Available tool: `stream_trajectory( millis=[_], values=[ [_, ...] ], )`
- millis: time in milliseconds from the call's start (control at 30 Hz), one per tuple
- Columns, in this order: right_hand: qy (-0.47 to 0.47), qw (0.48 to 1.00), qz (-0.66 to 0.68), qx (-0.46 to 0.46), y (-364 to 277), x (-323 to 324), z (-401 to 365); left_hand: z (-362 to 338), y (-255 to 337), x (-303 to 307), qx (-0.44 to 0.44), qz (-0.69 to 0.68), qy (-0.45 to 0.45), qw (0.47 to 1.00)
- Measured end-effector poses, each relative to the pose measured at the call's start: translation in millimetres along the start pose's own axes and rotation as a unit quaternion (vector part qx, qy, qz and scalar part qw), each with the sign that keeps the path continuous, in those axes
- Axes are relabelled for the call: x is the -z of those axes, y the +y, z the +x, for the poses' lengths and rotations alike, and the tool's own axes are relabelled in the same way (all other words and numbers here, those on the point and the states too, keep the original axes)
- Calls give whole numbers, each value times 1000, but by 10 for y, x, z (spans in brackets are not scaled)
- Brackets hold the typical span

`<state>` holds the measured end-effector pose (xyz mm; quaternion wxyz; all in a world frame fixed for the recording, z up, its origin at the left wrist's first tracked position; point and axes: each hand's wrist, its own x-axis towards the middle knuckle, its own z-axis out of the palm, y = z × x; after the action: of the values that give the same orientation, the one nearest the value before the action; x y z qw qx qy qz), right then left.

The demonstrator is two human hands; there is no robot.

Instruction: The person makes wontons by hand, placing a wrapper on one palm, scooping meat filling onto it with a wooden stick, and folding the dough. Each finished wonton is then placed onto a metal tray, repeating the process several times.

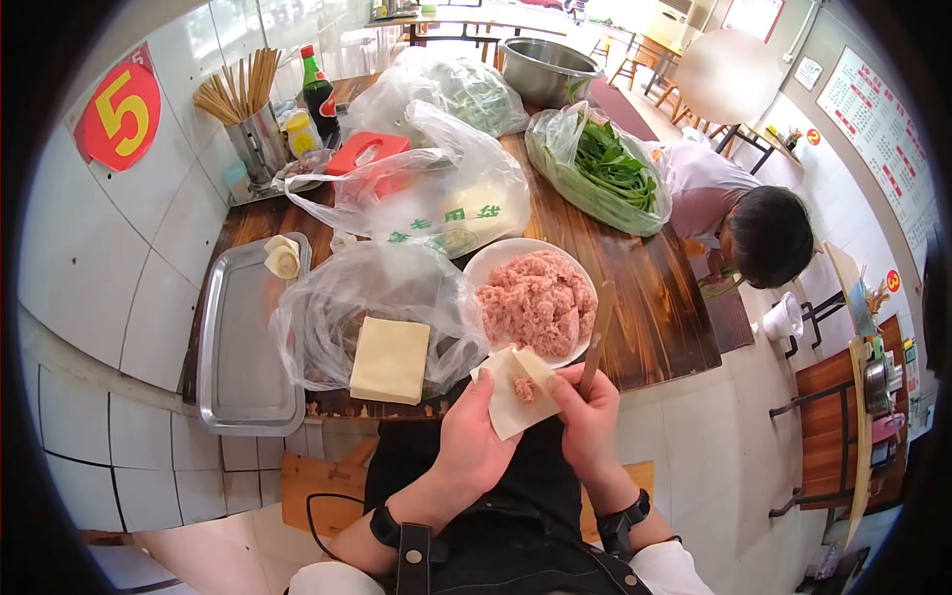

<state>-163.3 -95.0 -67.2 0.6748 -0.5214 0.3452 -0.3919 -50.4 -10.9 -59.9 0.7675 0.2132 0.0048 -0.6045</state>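
Note:
A square wonton wrapper rests on my left hand, whose thumb presses its left edge. On it sits a small dab of minced meat. My right hand grips a flat wooden stick and pinches the wrapper's right corner, which is lifted. Just beyond my hands is a white plate heaped with pink minced meat. A stack of wrappers lies on a clear plastic bag to the left. One folded wonton stands at the far end of a metal tray.
Beyond the plate lie a white plastic bag, a red box and a bag of leafy greens. A metal pot, a bottle and a chopstick holder stand farther back. A person bends down at the table's right.

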Motion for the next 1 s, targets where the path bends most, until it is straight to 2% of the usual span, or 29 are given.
stream_trajectory(
  millis=[67,133,167,200,233,267,300,333,400,533,833,1000],
  values=[
    [1,1000,9,-22,51,106,61,4,12,29,11,-10,0,1000],
    [3,996,-91,12,27,195,86,10,25,52,26,-17,6,999],
    [19,982,-177,57,41,292,74,12,34,52,24,-17,6,1000],
    [17,982,-177,57,25,344,39,20,42,49,10,-19,11,1000],
    [17,969,-217,116,-15,382,-7,32,48,47,-5,-22,15,1000],
    [17,951,-255,174,-61,426,-59,51,54,63,-7,-22,15,1000],
    [9,922,-330,203,-114,486,-126,74,56,93,-10,-21,19,1000],
    [9,922,-330,203,-195,516,-173,92,55,113,-12,-19,23,999],
    [-67,832,-483,264,-359,537,-270,114,48,128,-19,-14,27,999],
    [-56,809,-515,276,-417,515,-351,133,14,102,-49,1,35,998],
    [-57,804,-520,283,-387,514,-348,117,-20,48,-97,41,29,994],
    [-56,784,-542,299,-405,545,-363,109,-20,55,-87,44,40,994]
  ],
)
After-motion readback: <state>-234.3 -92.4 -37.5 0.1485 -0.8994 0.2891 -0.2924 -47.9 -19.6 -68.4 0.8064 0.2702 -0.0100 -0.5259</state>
